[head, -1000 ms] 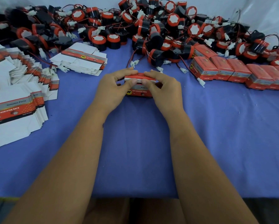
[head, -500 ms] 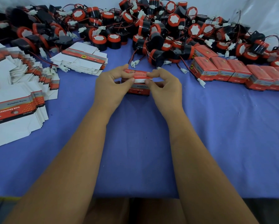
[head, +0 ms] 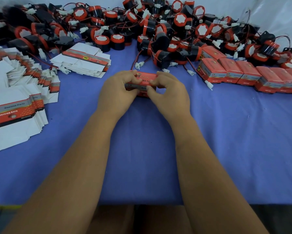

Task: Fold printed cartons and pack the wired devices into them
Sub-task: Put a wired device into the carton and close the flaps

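Observation:
A red printed carton [head: 144, 81] sits at the middle of the purple table, held between both hands. My left hand [head: 117, 91] grips its left end with fingers curled over the top flap. My right hand [head: 169, 93] pinches the right end, thumb against the front face. The carton's lower part is hidden behind my fingers. A big heap of black and red wired devices [head: 158, 31] with white plugs lies across the back of the table.
Flat unfolded cartons lie in a stack at back left [head: 84, 60] and in a long fanned pile along the left edge [head: 15, 98]. A row of closed red cartons [head: 243, 73] stands at the right. The purple table cloth [head: 142, 149] lies bare near me.
The white inner flap seen half a second ago is now folded down; the red top covers the carton. Both hands have curled tighter over it.

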A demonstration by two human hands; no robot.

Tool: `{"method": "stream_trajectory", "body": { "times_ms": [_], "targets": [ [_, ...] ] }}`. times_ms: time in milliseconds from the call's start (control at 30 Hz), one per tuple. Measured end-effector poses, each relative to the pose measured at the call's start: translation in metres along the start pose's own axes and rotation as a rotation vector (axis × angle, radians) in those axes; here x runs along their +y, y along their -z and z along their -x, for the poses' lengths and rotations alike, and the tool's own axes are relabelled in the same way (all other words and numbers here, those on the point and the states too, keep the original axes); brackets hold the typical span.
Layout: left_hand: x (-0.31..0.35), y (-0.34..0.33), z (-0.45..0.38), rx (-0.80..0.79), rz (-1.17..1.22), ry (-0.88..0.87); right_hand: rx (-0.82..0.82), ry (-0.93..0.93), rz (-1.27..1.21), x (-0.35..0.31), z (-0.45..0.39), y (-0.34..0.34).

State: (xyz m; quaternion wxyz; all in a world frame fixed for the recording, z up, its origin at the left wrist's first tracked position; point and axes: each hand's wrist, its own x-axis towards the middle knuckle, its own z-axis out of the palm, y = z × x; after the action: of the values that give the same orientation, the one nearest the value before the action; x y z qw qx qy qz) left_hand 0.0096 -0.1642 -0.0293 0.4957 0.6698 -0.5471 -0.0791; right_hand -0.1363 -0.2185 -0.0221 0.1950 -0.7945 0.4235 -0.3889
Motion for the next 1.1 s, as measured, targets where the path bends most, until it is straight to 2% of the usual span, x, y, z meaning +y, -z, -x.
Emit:
{"method": "stream_trajectory", "body": {
  "times_ms": [100, 267, 367, 433, 533, 600, 700, 733, 767, 800, 833, 867, 900, 967, 1000, 1033, 1100],
  "targets": [
    [0.000, 0.000, 0.000, -0.002, -0.011, -0.002, 0.011, -0.018, 0.050, -0.004, -0.001, -0.002],
    [0.000, 0.000, 0.001, -0.016, -0.065, -0.008, 0.064, 0.052, 0.154, -0.006, 0.003, -0.007],
    [0.004, 0.001, 0.002, 0.003, -0.008, 0.011, 0.001, -0.054, 0.019, -0.006, 0.005, -0.009],
    [0.004, 0.003, 0.002, 0.069, 0.111, 0.099, -0.019, -0.184, -0.074, -0.003, 0.003, -0.007],
    [0.008, 0.005, 0.001, 0.105, 0.277, 0.280, 0.192, -0.276, -0.045, -0.001, -0.002, -0.002],
    [0.011, 0.006, 0.001, 0.023, 0.365, 0.339, 0.323, -0.121, 0.044, -0.009, 0.000, 0.001],
    [0.011, 0.010, -0.002, -0.240, 0.457, 0.260, 0.374, 0.326, 0.211, -0.028, 0.008, -0.001],
    [0.011, 0.006, 0.000, -0.281, 0.433, 0.241, 0.377, 0.454, 0.263, -0.035, 0.011, -0.004],
    [0.018, -0.001, 0.003, -0.234, 0.419, 0.246, 0.361, 0.559, 0.285, -0.043, 0.014, -0.009],
    [0.027, -0.017, 0.009, -0.096, 0.319, 0.265, 0.316, 0.639, 0.275, -0.051, 0.016, -0.015],
    [0.029, -0.019, 0.015, 0.131, 0.168, 0.240, 0.249, 0.688, 0.247, -0.057, 0.019, -0.020],
    [0.046, -0.011, 0.020, 0.025, 0.133, 0.274, 0.164, 0.688, 0.233, -0.062, 0.021, -0.025],
    [0.048, -0.012, 0.024, 0.116, -0.032, 0.319, 0.069, 0.627, 0.259, -0.065, 0.023, -0.029],
    [0.026, -0.014, 0.008, 0.242, -0.296, 0.160, -0.046, 0.394, 0.356, -0.062, 0.023, -0.031],
    [0.016, -0.001, 0.003, 0.110, -0.238, 0.156, -0.052, 0.280, 0.387, -0.058, 0.020, -0.028],
    [0.000, 0.012, -0.004, 0.076, -0.189, 0.204, -0.038, 0.180, 0.405, -0.052, 0.017, -0.023],
    [-0.009, 0.019, -0.007, 0.152, -0.286, 0.256, 0.022, -0.005, 0.460, -0.035, 0.008, -0.012]
  ]
}}
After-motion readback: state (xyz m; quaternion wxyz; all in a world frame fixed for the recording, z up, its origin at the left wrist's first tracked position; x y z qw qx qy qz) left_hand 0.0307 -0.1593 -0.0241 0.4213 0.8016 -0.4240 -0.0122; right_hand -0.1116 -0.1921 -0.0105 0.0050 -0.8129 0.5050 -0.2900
